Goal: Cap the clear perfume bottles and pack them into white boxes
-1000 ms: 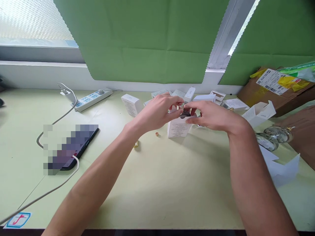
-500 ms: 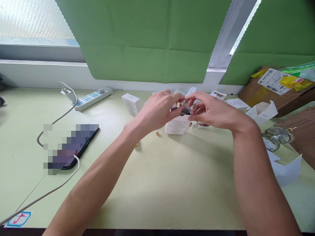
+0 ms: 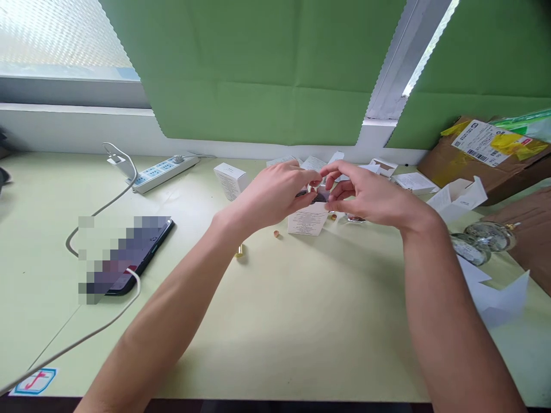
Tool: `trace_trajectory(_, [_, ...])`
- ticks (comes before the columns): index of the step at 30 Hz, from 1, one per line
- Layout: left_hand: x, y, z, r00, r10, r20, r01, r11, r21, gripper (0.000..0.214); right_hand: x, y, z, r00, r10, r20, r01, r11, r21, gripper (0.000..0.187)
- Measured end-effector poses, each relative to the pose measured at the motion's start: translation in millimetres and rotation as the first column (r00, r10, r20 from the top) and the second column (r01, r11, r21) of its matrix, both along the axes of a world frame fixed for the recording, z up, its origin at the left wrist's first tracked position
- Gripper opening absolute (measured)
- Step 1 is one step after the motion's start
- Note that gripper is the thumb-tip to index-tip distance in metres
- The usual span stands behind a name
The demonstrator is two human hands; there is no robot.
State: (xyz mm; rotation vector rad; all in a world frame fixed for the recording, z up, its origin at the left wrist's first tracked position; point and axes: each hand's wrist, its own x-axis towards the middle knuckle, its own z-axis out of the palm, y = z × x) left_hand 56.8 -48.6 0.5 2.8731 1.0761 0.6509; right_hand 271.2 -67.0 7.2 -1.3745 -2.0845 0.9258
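Note:
My left hand (image 3: 282,186) reaches over a small open white box (image 3: 307,221) with printed text on its front. Its thumb and index finger pinch a small clear glass piece (image 3: 314,185) above the box opening; what lies below is mostly hidden. My right hand (image 3: 355,192) is curled at the box's right top edge, its thumb against the corner and its index finger close to the glass piece. A small copper-coloured ring (image 3: 276,234) and a gold cap (image 3: 240,250) lie in front. Another small coloured piece (image 3: 333,217) is beside the box.
A closed white box (image 3: 231,180) stands left, near a power strip (image 3: 166,172). A phone (image 3: 142,258) with a white cable lies further left. At right are glass bottles (image 3: 491,235), an opened white carton (image 3: 458,198), paper (image 3: 501,295) and a cardboard box (image 3: 439,155).
Both hands have shifted slightly left, and the glass piece sits a little lower over the box. The gold cap shows more from behind my left forearm.

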Motion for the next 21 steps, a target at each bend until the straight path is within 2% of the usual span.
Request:
trace_trajectory(7, [-2,6,-2.2,1.0,-0.007,0.01,0.007,0.996,-0.089,0.026,0,4,-2.6,1.0,-0.012,0.0,0.012,1.0,-0.002,0.042])
trace_trajectory(13, [-6,13,-8.6,1.0,-0.026,0.003,0.026,0.994,-0.109,0.027,-3,3,-2.4,1.0,-0.002,0.031,0.001,1.0,0.007,0.041])
trace_trajectory(21, [-5,10,-6.2,0.995,-0.088,-0.037,0.082,0.985,-0.15,0.031,-6,3,-3.8,1.0,-0.01,0.026,0.009,0.999,0.04,0.057])
